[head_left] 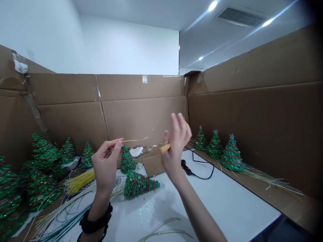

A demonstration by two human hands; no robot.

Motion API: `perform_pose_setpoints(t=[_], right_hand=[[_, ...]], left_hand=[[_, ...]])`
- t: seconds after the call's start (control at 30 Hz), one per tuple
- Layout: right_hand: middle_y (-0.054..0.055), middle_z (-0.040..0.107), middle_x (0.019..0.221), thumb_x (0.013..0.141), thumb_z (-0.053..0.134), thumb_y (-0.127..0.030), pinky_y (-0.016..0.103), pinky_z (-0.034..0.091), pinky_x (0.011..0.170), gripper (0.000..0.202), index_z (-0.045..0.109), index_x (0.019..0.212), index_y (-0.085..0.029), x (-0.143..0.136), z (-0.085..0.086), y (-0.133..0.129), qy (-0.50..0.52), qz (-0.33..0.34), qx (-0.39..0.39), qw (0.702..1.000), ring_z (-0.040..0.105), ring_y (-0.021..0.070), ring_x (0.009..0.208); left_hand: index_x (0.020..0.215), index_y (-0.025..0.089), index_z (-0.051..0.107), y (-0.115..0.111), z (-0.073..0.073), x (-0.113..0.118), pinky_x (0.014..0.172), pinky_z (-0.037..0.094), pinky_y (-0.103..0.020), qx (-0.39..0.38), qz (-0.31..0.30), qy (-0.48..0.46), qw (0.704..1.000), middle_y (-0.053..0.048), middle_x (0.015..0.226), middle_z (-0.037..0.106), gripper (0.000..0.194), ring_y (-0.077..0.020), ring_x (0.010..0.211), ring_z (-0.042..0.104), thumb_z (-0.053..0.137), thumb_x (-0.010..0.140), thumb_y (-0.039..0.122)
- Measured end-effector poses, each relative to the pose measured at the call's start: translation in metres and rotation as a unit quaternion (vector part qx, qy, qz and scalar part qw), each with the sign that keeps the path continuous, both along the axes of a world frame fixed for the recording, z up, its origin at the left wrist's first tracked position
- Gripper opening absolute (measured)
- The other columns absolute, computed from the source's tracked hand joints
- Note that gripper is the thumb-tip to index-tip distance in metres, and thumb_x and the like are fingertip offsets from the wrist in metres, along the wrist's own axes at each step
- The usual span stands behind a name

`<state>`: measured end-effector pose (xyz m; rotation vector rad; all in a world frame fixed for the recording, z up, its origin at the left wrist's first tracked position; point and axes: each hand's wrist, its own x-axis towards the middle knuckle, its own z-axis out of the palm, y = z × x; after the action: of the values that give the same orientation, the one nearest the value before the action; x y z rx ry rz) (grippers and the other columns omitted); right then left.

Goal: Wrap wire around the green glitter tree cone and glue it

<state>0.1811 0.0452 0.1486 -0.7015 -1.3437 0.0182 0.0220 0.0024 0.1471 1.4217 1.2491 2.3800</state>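
Note:
My left hand (106, 161), with a black band on its wrist, pinches a thin yellow strand (132, 140) that points right, its far end whitish. Raised to the right, my right hand (175, 148) has its fingers up and spread, while a short tan stick-like piece (165, 148) is held against the palm. The two hands are apart. Between and below them, a green sequined tree (138, 184) lies on its side on the white table, its star tip to the right. A smaller upright green tree (127, 160) stands just behind it.
More green trees (44, 148) crowd the left side, beside yellow strands (80, 181) and pale bundles. Star-topped trees (231, 154) stand along the right cardboard wall (257, 117). A black tool with a cord (186, 168) lies on the white table (227, 201). Loose strands (171, 232) lie in front.

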Motion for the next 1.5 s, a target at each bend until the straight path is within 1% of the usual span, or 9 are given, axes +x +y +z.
perform_pose_setpoints(t=[0.07,0.13,0.27,0.43,0.6,0.97,1.13,1.33,1.5], right_hand=[[0.008,0.045,0.132,0.093,0.032,-0.025,0.045,0.036,0.092,0.039,0.042,0.13,-0.03,-0.012,0.0,-0.014,-0.082,0.088,0.007,0.993,0.039,0.0259,0.121],[0.008,0.06,0.107,0.094,0.032,-0.024,0.036,0.043,0.078,0.03,0.053,0.116,-0.026,-0.022,-0.001,-0.022,-0.145,0.209,-0.034,0.966,0.055,0.0204,0.096],[-0.001,0.056,0.066,0.095,0.033,-0.031,0.025,0.036,0.056,0.03,0.056,0.079,-0.02,-0.029,-0.002,-0.023,-0.155,0.304,-0.109,0.934,0.048,0.0113,0.057],[-0.003,0.053,0.06,0.091,0.045,-0.038,0.023,0.032,0.052,0.027,0.054,0.072,-0.02,-0.027,-0.003,-0.019,-0.11,0.311,-0.115,0.937,0.044,0.0096,0.054],[-0.004,0.048,0.055,0.089,0.05,-0.038,0.023,0.028,0.049,0.025,0.056,0.072,-0.02,-0.025,-0.003,-0.017,-0.108,0.318,-0.116,0.935,0.038,0.0086,0.051],[-0.006,0.043,0.055,0.089,0.049,-0.037,0.021,0.028,0.049,0.023,0.057,0.078,-0.019,-0.014,0.002,-0.016,-0.164,0.369,-0.121,0.907,0.034,0.0074,0.051],[-0.005,0.05,0.061,0.09,0.048,-0.027,0.02,0.031,0.054,0.012,0.054,0.083,-0.021,-0.01,0.003,-0.017,-0.233,0.305,-0.076,0.92,0.04,0.0077,0.055],[-0.004,0.053,0.065,0.092,0.044,-0.024,0.021,0.031,0.057,0.015,0.055,0.082,-0.021,-0.005,0.005,-0.02,-0.278,0.248,-0.056,0.926,0.044,0.0082,0.059],[-0.007,0.046,0.055,0.09,0.046,-0.023,0.02,0.027,0.053,0.015,0.054,0.077,-0.021,-0.004,0.006,-0.022,-0.271,0.266,-0.08,0.922,0.033,0.0071,0.05]], left_hand=[[0.08,0.019,0.072,-0.004,0.0,0.003,0.068,0.046,-0.026,-0.033,-0.02,0.076,0.996,-0.003,0.08,0.069,0.016,-0.0161,0.075,0.059,0.068,0.073,0.033],[0.08,0.02,0.072,-0.007,-0.001,0.007,0.069,0.046,-0.026,-0.046,-0.048,0.124,0.99,-0.003,0.08,0.068,0.015,-0.017,0.076,0.06,0.066,0.075,0.033],[0.08,0.022,0.071,-0.011,0.0,0.01,0.071,0.045,-0.027,-0.037,-0.04,0.143,0.988,-0.002,0.08,0.068,0.013,-0.0169,0.076,0.059,0.065,0.077,0.033],[0.078,0.021,0.069,-0.015,0.004,0.005,0.07,0.043,-0.026,-0.065,-0.033,0.179,0.981,-0.002,0.077,0.066,0.016,-0.017,0.076,0.058,0.06,0.081,0.034],[0.072,0.021,0.059,-0.022,0.007,0.006,0.062,0.038,-0.025,-0.071,0.047,0.253,0.964,0.001,0.067,0.058,0.017,-0.0144,0.065,0.052,0.055,0.083,0.033],[0.075,0.021,0.046,-0.03,0.011,0.005,0.059,0.033,-0.026,-0.163,-0.011,0.349,0.923,0.004,0.065,0.05,0.026,-0.013,0.06,0.046,0.034,0.094,0.033],[0.074,0.021,0.045,-0.03,0.01,0.004,0.06,0.031,-0.027,-0.129,0.05,0.392,0.91,0.003,0.064,0.048,0.025,-0.0138,0.062,0.045,0.035,0.094,0.03],[0.073,0.019,0.047,-0.025,0.008,0.0,0.062,0.03,-0.029,-0.03,0.142,0.486,0.862,0.002,0.064,0.048,0.023,-0.015,0.062,0.041,0.038,0.094,0.025],[0.078,0.019,0.049,-0.026,0.008,0.0,0.063,0.031,-0.028,-0.03,0.133,0.468,0.873,0.002,0.068,0.051,0.018,-0.0144,0.064,0.043,0.041,0.093,0.024]])
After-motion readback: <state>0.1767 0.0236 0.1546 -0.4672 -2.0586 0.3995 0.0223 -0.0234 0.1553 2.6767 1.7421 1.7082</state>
